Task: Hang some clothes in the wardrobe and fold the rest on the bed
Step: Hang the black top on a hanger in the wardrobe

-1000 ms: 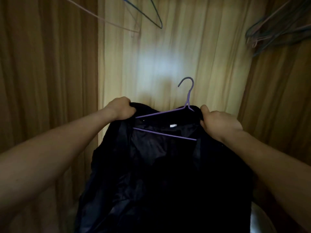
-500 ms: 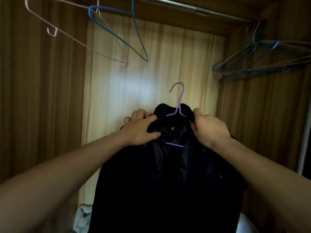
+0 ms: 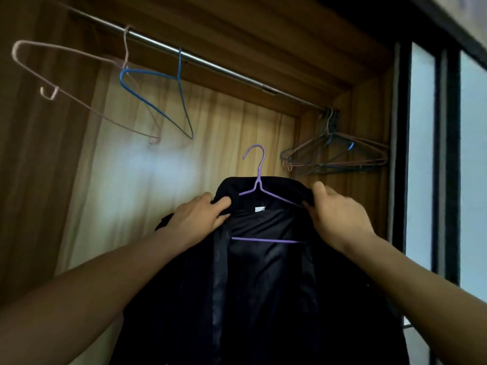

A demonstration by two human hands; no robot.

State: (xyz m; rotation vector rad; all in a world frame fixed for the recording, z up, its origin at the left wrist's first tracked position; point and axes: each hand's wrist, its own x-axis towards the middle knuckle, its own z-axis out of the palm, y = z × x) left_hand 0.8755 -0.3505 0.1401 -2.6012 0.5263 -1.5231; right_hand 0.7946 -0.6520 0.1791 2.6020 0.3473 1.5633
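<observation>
Both hands — left hand [image 3: 200, 217], right hand [image 3: 334, 214] — fingers pinching the dark jacket [image 3: 263, 285] shoulders on the purple hanger [image 3: 257, 180], hanging step — hook needing lifting onto the rail [image 3: 210, 65].

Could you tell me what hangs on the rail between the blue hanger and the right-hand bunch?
Nothing; the head view shows the rail bare between the blue hanger and the hanger bunch.
</observation>
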